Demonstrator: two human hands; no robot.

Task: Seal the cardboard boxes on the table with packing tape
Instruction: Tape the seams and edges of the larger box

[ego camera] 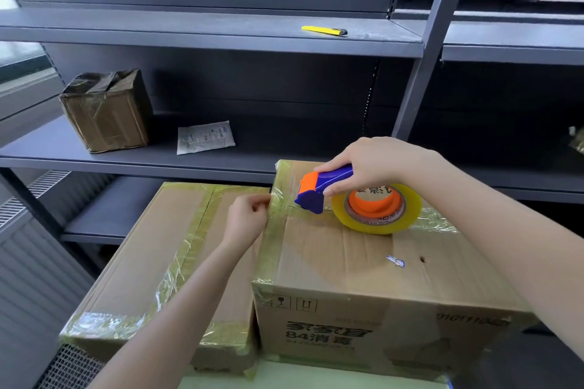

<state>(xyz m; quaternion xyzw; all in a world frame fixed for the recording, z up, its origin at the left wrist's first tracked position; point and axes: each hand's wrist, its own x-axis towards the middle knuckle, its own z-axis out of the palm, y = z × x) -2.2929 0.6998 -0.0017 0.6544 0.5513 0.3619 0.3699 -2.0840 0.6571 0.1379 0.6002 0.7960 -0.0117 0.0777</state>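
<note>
My right hand (373, 164) is wrapped round the blue handle of the tape dispenser (311, 196), fingers curled over it and thumb underneath. The dispenser lies on top of the taller cardboard box (347, 265), toward its far left corner, with the yellow tape roll (407, 211) flat on the lid and the orange-and-blue cutter head aimed at the left edge. A strip of tape (281, 199) runs from that head over the box's left edge, and my left hand (249, 218) pinches it there between thumb and fingertips, just beside the box's side.

The lower cardboard box (148, 249) stands against the taller one on its left – its seams already carry yellowish tape. Both sit on the pale table (221, 379), only a sliver of which shows at the near edge.

Behind is grey shelving (221, 41): a small taped box (106, 110) and a white packet (205, 137) on the middle shelf, a yellow utility knife (324, 30) on the one above.
</note>
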